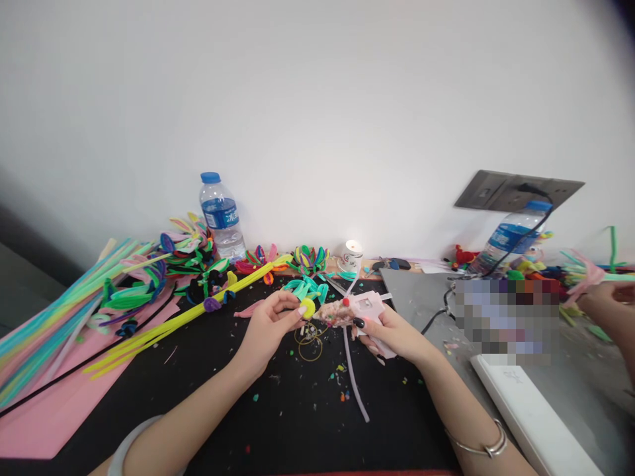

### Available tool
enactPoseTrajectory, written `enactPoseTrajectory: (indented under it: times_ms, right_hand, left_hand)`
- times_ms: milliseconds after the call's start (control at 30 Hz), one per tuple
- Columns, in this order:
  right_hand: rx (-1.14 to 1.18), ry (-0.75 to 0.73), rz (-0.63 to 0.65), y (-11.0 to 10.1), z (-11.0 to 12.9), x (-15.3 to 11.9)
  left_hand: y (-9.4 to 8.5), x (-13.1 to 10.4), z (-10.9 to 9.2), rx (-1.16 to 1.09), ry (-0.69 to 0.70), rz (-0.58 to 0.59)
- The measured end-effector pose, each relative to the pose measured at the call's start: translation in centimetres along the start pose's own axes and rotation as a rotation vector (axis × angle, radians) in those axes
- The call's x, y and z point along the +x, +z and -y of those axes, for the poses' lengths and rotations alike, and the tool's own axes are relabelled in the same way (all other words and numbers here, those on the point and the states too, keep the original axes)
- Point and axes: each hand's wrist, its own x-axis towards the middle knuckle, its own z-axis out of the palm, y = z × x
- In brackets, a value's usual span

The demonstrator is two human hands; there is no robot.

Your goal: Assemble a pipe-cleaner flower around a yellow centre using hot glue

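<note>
Yellow disc point(307, 308): sitting mid-desk, toward the back edge, fuzzy-looking and pretty small
Left hand point(275, 316): pinching that disc between thumb and fingers
Right hand point(391, 330): wrapped round a pink glue gun point(367, 307), nozzle end caked in gunk and aimed at the disc; can't tell if they're actually touching
Teal petals point(310, 289): pipe-cleaner stuff, right behind the disc
Under the hands: thin gold rings point(311, 347) on the black part of the desk point(278, 430), plus a pale bendy stick point(354, 383) nearer the front edge
Back edge: paper cup point(352, 254) and a water bottle point(221, 218) by the wall
Left side: yellow pipe cleaners point(198, 311) lying partly over a pink sheet point(64, 410)
Right edge: somebody else's hand point(608, 297)
</note>
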Motion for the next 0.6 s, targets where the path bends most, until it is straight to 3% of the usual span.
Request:
enactPoseTrajectory:
  times_ms: [600]
  right_hand:
    - [0.093,-0.133,-0.008,-0.54,-0.53,0.33]
  left_hand:
    - [-0.09,-0.11,-0.12,0.112,0.039,0.051]
